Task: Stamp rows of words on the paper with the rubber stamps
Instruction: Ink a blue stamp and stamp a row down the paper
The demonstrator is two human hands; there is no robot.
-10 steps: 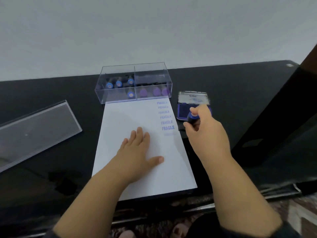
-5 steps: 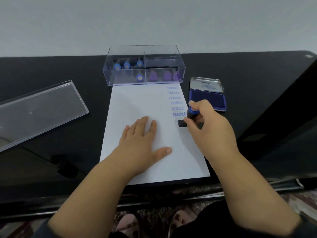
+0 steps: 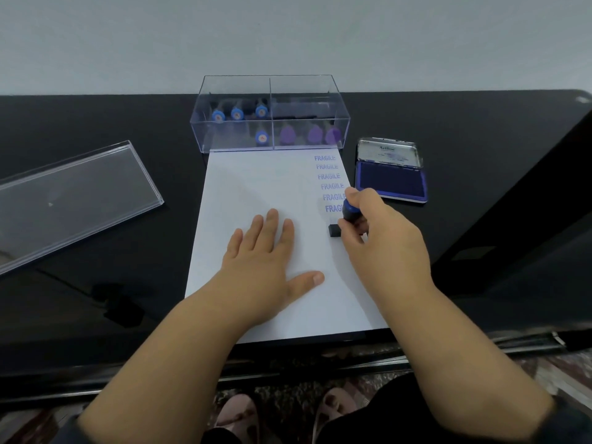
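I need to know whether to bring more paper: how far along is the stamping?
Done: six FRAGILE prints down the paper's right edge. In hand: the right hand sets the stamp below them while the left hand lies flat on the sheet. Left: everything else on the sheet is unstamped.

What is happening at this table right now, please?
A person is stamping the word FRAGILE down the right side of a white paper. The right hand grips a blue-handled stamp set on the sheet just below six finished prints. The left hand lies flat on the paper. An open ink pad sits to the right, and a clear box with more stamps stands behind.
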